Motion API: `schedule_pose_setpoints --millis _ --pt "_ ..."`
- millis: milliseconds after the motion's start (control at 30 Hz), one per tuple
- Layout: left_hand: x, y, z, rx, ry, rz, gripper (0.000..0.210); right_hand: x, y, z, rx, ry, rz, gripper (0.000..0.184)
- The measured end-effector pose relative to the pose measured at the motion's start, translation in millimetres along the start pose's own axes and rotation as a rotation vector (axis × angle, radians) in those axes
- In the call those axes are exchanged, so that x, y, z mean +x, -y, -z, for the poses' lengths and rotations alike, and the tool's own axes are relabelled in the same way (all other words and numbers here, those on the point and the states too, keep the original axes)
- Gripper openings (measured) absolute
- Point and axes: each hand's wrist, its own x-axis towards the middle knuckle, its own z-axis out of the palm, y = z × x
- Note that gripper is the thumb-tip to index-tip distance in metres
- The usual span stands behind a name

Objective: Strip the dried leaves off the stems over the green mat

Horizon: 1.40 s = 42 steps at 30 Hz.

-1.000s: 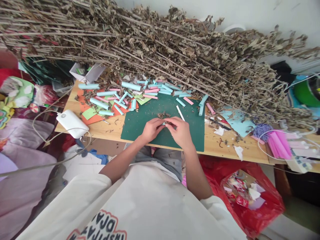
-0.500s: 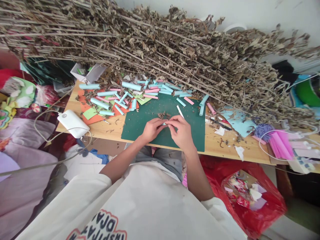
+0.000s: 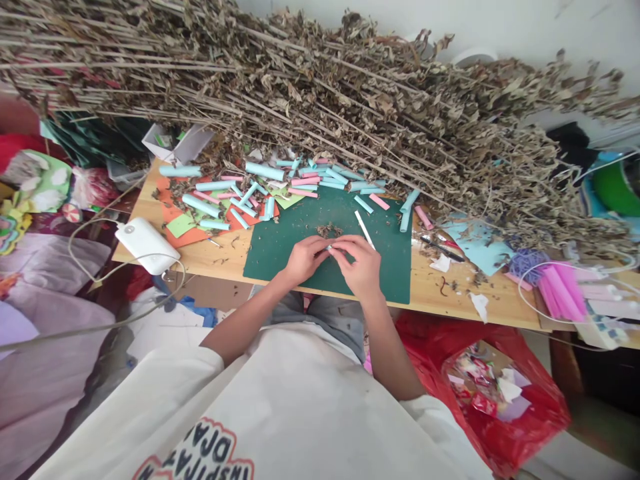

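Note:
Over the near part of a dark green cutting mat (image 3: pixel 280 233), my left hand (image 3: pixel 305 259) and my right hand (image 3: pixel 359 264) meet at the fingertips. Both pinch a small light-blue paper roll (image 3: pixel 329 247); most of it is hidden by the fingers. Just beyond the fingertips lies a little heap of crumbled dried leaves (image 3: pixel 329 231). A thin white stick (image 3: pixel 364 229) rests on the mat, its near end close to my right hand.
Several blue paper rolls (image 3: pixel 265 171) and pink paper rolls (image 3: pixel 379 201) lie behind the mat. Dried leafy stalks (image 3: pixel 320 100) cover the table's back. A white power bank (image 3: pixel 147 245) with a cable sits left. A red plastic bag (image 3: pixel 530 427) of scraps hangs below right.
My right hand has shifted slightly left and down, uncovering more of the white stick. Both hands still pinch the small roll at nearly the same spot.

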Motion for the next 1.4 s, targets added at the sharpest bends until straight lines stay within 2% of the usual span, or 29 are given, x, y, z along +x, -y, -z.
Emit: schedule_pose_setpoints --millis 133,367,633,700,767,833,900,1033,1300,1400 --pt "0.4 0.0 -0.1 -0.028 -0.015 0.029 0.028 -9.6 -4.4 -5.6 -0.041 0.012 0.035 0.022" --pt "0.3 0.3 -1.0 -0.024 -0.022 0.04 0.027 -9.1 -1.9 -7.0 0.038 -0.066 -0.121 0.02" --pt "-0.8 1.8 -0.8 -0.018 -0.005 0.037 0.028 -5.4 0.0 1.9 -0.15 0.082 0.07 0.021" --pt "-0.9 1.8 -0.5 -0.021 -0.01 0.032 0.028 -4.7 2.2 3.8 -0.107 0.045 0.02 0.018" --pt "-1.0 1.6 -0.1 -0.021 -0.012 0.035 0.028 -2.8 3.7 4.1 0.006 0.002 -0.104 0.026" --pt "-1.1 1.5 0.0 -0.019 -0.004 0.034 0.029 0.2 4.0 2.1 0.11 0.026 -0.226 0.043" --pt "-1.2 1.6 -0.2 -0.017 -0.001 0.034 0.029 3.5 3.9 -1.7 0.15 0.078 -0.293 0.045" --pt "-0.5 1.4 -0.7 -0.003 0.006 0.032 0.029 7.6 5.2 -9.0 0.114 0.062 -0.307 0.027" --pt "0.3 -0.9 -0.2 -0.032 -0.015 0.032 0.025 -0.9 3.4 -14.1 0.252 -0.019 -0.285 0.021" --pt "-0.5 -0.4 -0.6 -0.035 -0.015 0.033 0.023 -4.4 -3.0 -17.7 0.425 -0.013 -0.379 0.024"
